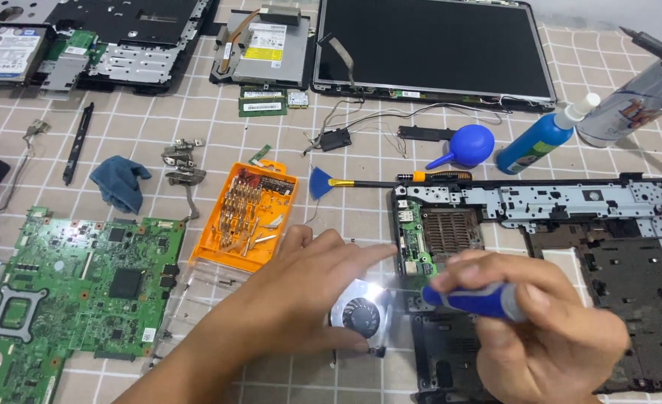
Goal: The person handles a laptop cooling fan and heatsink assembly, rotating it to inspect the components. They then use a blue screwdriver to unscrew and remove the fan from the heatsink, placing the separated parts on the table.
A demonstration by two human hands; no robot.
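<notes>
the left hand (pixel 301 288) lies flat with fingers spread over the small round cooling fan (pixel 361 314), pressing it to the checked table cloth (pixel 196 120), it seems to keep it from turning; it pins rather than closes round anything. the right hand (pixel 540 329), at 3 o'clock of the fan, is closed round a blue-handled screwdriver (pixel 480 301), the tip angled down toward the fan's lower corner at 5 o'clock, though the tip itself is too blurred to tell if it touches. the black laptop base (pixel 608 254) sits just beyond at 2 o'clock. an orange bit case (pixel 245 217) lies open at 11 o'clock of the fan, within reach, and the green motherboard (pixel 84 292) rests well apart at 9 o'clock
</notes>
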